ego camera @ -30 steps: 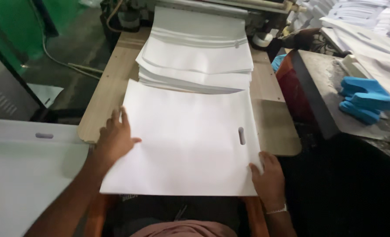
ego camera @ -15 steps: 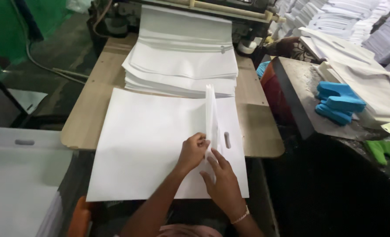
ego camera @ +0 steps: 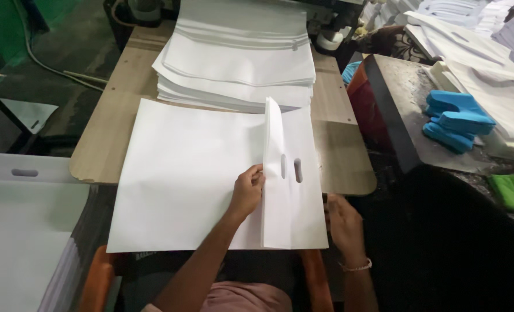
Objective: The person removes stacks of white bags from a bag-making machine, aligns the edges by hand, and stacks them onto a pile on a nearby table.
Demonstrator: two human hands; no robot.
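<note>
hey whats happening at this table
A person sits at a wooden table with a flat white bag spread in front of them. Their left hand pinches a raised flap of it near the slot-shaped handle cutout, standing the layer up on edge. Their right hand rests at the bag's right edge, by the table's rim. A tall stack of similar white bags sits behind, and more white sheets lie to the left. Blue pieces sit on a side bench.

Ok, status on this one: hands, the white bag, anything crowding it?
Left hand pinching the raised top layer of white bag. Right hand open at bag's right edge. Bag stack touches its far edge.
</note>
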